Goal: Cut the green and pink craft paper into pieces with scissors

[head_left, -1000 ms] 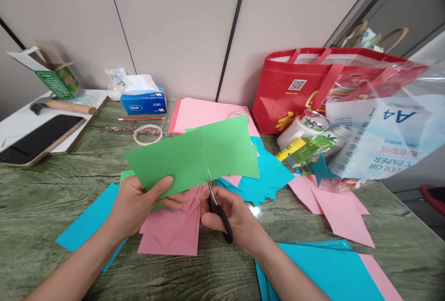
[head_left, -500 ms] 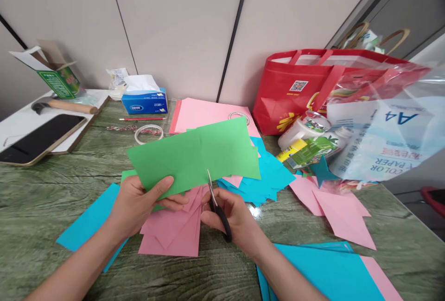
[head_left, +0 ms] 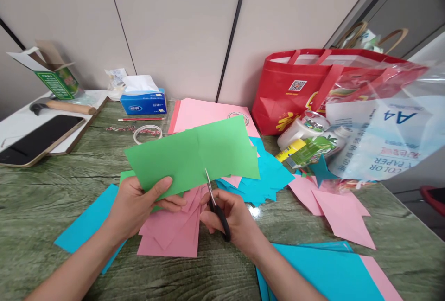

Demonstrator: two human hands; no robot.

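Observation:
A green sheet of paper [head_left: 167, 159] with a crease near its middle is raised above the table. My left hand [head_left: 146, 201] pinches its lower left edge, thumb on top and fingers beneath. Black-handled scissors [head_left: 217, 213] are in my right hand [head_left: 231, 215], their blades at the sheet's lower edge near the crease. Part of the lower blade is hidden by the paper. Under my hands lie pink paper pieces [head_left: 174, 233]. A blue sheet [head_left: 88, 222] rests beneath my left forearm, and a pile of blue pieces [head_left: 260, 182] is behind my right hand.
A red bag [head_left: 281, 97] and a clear plastic A4 paper bag [head_left: 399, 129] stand at the right. Farther back are a tissue box [head_left: 144, 104], a tape roll [head_left: 148, 134] and a pencil [head_left: 141, 119]. A phone [head_left: 41, 138] and a hammer-like tool [head_left: 66, 106] lie left.
Hands, green paper and scissors keep nearly the same pose. The whole view has shifted very slightly, with things appearing a little farther left.

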